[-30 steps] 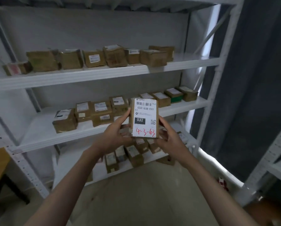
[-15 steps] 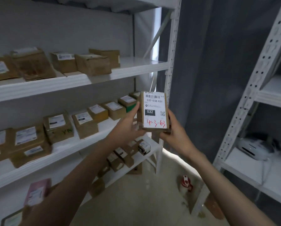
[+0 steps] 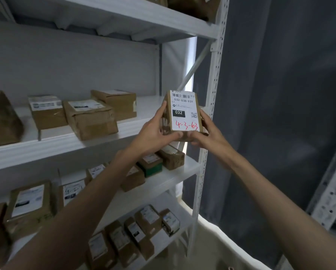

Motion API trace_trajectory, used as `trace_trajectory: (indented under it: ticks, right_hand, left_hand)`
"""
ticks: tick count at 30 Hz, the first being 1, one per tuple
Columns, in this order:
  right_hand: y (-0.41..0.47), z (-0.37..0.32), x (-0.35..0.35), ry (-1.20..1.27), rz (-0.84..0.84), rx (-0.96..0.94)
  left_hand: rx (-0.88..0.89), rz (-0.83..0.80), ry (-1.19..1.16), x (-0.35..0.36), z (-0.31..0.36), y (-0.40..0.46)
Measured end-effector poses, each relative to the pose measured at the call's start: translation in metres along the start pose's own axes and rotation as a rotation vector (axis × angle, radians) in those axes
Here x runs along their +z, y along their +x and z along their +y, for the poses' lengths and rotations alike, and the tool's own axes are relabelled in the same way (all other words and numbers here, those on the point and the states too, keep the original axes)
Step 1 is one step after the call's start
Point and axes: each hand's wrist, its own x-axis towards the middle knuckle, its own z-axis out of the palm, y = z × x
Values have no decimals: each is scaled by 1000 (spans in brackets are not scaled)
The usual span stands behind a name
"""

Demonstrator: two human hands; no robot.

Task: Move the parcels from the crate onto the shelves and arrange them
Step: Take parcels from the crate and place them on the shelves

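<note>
Two hands held one parcel (image 3: 184,114) upright in front of the shelving, and the coming placement turned on how that parcel stood against the free end of the shelf (image 3: 143,106) behind it. Starting at the left, a row of boxes (image 3: 89,117) already lay along that shelf, at about nine o'clock from the parcel, and the last of them stopped short of the end, leaving a bare strip of board between it and the parcel. The left hand (image 3: 153,133) came next: its fingers were curled up the parcel's left side, with the thumb pressed under the bottom edge, so that hand was clamped on the parcel. The parcel's long axis ran twelve to six, label toward the camera, with the red figures 4-3-63 near its lower edge. The right hand (image 3: 208,133) gripped the opposite side, fingers wrapped behind the right edge and thumb meeting the bottom beside the left thumb. Just past it, at three o'clock, stood the post (image 3: 215,106) of the rack. Both hands seemed equally near, since each already carried a share. The bare strip lay beyond the parcel, toward eleven o'clock and farther from the person, so I judged the move to be a push away from the body, staying clear of the post.
</note>
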Motion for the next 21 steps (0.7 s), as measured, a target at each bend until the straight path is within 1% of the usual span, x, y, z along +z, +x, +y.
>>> trace_trajectory:
  ticks: [2,4,8,12,16,21]
  right_hand:
    - [30,10,-2,23,-10,-3]
    - [63,19,-1,68,-28,6]
    - [131,32,9,160,-108,30]
    - [190,43,20,187,-204,70]
    - [227,45,23,174,-297,78]
    - [249,49,25,140,-368,81]
  left_hand:
    - [-14,36,-2,-1,-5,22]
    - [-33,101,51,-3,-10,43]
    - [-145,231,217,-12,-27,91]
    - [-245,354,280,-20,-41,127]
    - [-341,422,341,-17,-47,147]
    - [-403,525,357,-7,-52,159]
